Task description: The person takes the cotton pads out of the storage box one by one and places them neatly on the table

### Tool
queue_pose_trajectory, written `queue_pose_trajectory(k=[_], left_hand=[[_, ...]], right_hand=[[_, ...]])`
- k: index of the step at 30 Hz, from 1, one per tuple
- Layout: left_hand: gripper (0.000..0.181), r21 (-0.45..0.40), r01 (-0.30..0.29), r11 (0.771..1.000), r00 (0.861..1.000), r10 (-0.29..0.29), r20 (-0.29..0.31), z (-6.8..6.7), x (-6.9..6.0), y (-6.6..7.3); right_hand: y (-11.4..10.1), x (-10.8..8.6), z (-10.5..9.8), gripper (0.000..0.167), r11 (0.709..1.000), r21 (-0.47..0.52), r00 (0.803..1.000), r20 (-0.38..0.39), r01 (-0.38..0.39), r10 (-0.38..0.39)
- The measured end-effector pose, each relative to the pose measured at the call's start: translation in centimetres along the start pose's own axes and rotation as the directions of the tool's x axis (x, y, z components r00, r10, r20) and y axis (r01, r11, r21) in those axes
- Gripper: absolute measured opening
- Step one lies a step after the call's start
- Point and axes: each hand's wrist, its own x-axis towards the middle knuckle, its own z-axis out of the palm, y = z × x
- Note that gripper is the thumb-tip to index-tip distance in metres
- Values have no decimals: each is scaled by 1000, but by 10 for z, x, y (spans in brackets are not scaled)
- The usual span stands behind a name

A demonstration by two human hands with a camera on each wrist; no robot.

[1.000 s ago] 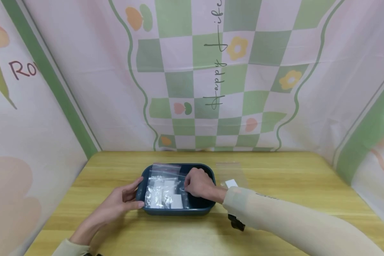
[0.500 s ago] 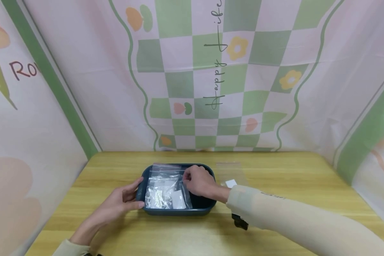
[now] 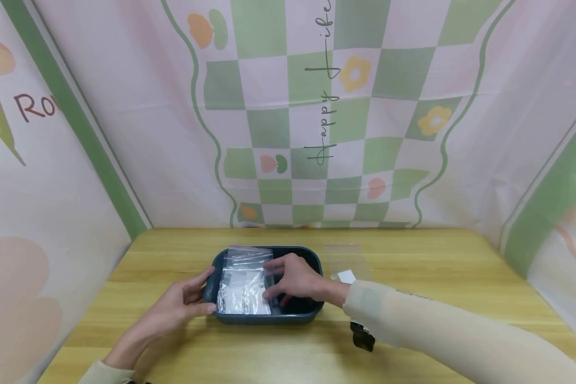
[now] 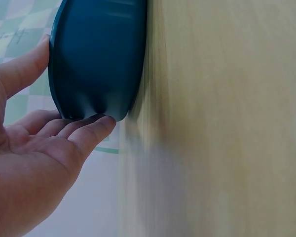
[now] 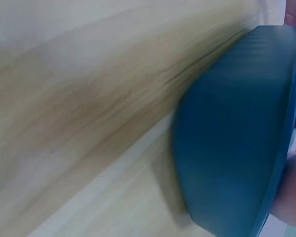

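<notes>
A dark blue plastic storage box [image 3: 249, 319] stands on the table. Several clear zip-lock bags [image 3: 244, 290] with white pieces inside lie in its left part. My left hand [image 3: 175, 304] holds the box's left end, thumb at the front corner and fingers along the end wall; the left wrist view shows thumb and fingertips touching the blue wall [image 4: 98, 54]. My right hand [image 3: 295, 277] is inside the box, fingers and thumb spread apart, touching the right edge of the bags. In the right wrist view the box wall [image 5: 237, 123] hides most of that hand.
Another clear zip-lock bag [image 3: 343, 256] with a white square piece [image 3: 347, 276] lies on the wooden table [image 3: 413, 256] right of the box, partly behind the right sleeve [image 3: 413, 314]. A patterned cloth [image 3: 264, 125] hangs behind the table.
My right hand had its fingers closed together at a bag; now they are spread. That bag's white piece has shifted left, over the other bags. The left hand has stayed put.
</notes>
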Motion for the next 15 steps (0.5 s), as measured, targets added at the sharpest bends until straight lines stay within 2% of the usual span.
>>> queue_pose_trajectory(k=[7,11,15], left_hand=[[87,6,-5,1000,1000,5,-1,-1,-1,-1],[88,1,0,1000,1000,0,-5,-1,-1,-2],[87,2,4,1000,1000,-4,-4,0,-1,-1]], right_hand=[[2,0,3,62,1000,15,1000,3,-8,8],[1,-1,7,54,995,-99,998,-54,9,-14],[1,-2,11,49,976,-210,990,-111,57,-82]])
